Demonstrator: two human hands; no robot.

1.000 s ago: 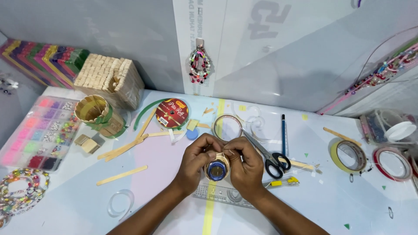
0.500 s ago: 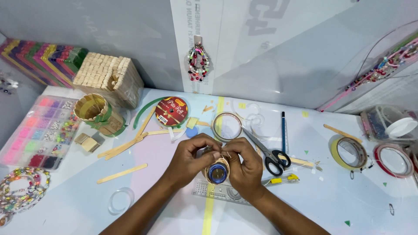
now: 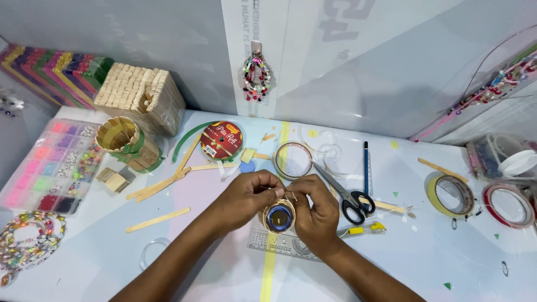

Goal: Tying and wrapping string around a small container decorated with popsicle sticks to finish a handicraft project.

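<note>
White table (image 3: pixel 224 263): both hands pinch a twine-wrapped blue spool (image 3: pixel 278 216).

Glossy blue-capped spool (image 3: pixel 278 217) wrapped in matt tan cord sitting between the fingers (image 3: pixel 272 193), smooth pale wooden sticks (image 3: pixel 158 220) lying well left of them, table (image 3: pixel 212 263) gleaming

Two bare forearms come up from the bottom edge here, and there's no sleeve on either one. The left hand (image 3: pixel 246 196) wears no glove, and I see no ring or watch. It's the same with the right hand (image 3: pixel 314 211) (its wrist shows plainly bare). The nails are short, as far as the fingertips show.
</note>
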